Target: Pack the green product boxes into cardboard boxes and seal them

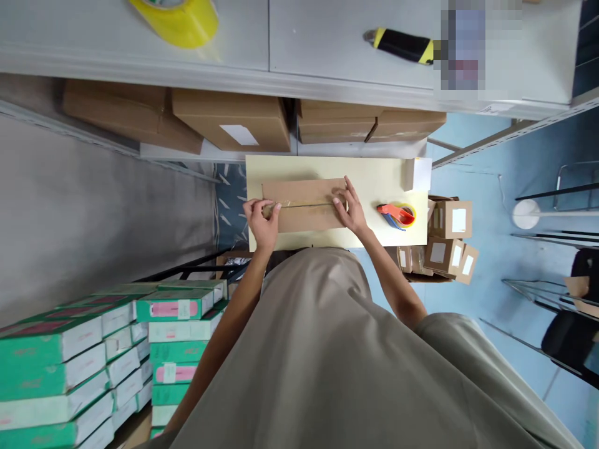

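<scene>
A flat brown cardboard box [306, 219] lies on the pale yellow tabletop [327, 167], with a seam running lengthwise across its top. Clear tape appears to lie along part of that seam. My left hand [262, 226] grips the box's left end, thumb on top and fingers bent over the edge. At the right end, my right hand [352, 211] holds the box between its thumb on top and fingers along the far side. A red tape dispenser [397, 214] with a yellow roll sits on the table to the right of my right hand.
A small white box [418, 174] stands at the table's right rear. Above, a shelf [290, 68] holds a yellow tape roll [191, 22] and a utility knife [402, 45]; cartons [234, 121] sit beneath. Green-and-white boxes [173, 333] are stacked at left, small cartons [442, 252] at right.
</scene>
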A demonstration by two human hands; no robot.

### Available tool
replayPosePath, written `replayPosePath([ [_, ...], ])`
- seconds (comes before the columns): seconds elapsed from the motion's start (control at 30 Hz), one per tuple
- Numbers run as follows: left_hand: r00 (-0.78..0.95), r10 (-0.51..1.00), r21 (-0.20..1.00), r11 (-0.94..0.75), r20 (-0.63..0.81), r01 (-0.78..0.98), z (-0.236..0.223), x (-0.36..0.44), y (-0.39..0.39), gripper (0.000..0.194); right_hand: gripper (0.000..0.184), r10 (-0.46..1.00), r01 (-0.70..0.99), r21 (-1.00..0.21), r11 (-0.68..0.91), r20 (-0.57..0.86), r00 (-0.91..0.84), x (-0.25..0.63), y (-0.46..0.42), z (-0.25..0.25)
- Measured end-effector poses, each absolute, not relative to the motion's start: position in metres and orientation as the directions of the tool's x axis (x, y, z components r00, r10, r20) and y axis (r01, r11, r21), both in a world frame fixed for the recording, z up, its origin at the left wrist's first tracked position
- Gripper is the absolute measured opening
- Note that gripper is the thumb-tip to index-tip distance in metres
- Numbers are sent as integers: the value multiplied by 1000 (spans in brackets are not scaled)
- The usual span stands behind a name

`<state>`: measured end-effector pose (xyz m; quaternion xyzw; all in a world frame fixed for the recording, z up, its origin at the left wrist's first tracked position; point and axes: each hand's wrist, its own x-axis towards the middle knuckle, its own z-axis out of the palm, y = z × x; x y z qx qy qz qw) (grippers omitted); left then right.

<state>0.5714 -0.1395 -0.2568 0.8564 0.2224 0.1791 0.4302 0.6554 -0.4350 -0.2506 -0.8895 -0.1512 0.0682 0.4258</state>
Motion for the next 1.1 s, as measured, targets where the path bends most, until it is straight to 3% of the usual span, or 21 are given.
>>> replayPosePath([
  [0.1,831,540,822,-529,136,209,-260,572,-137,18,57,204,186,-697,-692,58,977,646,-474,-255],
  [0.17,829,545,820,-528,126,222,-261,572,-137,19,58,59,75,-590,-804,46,997,637,-508,-261],
  [0.3,832,541,818,-531,126,222,-262,572,-139,19,59,-196,-236,-270,-934,-165,967,617,-566,-274],
  [0.37,833,533,819,-538,148,199,-262,571,-140,19,61,-264,-303,-144,-942,-239,934,611,-581,-282],
  [0.5,830,535,815,-546,159,196,-262,569,-141,19,59,-343,-375,-73,-924,-271,899,610,-588,-293],
  [0.77,859,482,831,-540,171,138,-260,568,-139,16,41,-303,-392,-165,-905,-397,866,632,-597,-274],
  [0.87,866,485,828,-530,120,182,-258,569,-141,16,57,-147,-368,-450,-813,-452,880,644,-599,-243],
  [0.97,866,492,831,-515,87,209,-257,570,-147,17,74,87,-303,-754,-583,-428,899,661,-587,-198],
  [1.1,864,495,848,-494,93,192,-255,571,-162,13,81,384,-219,-895,-388,-373,845,680,-536,-131],
])
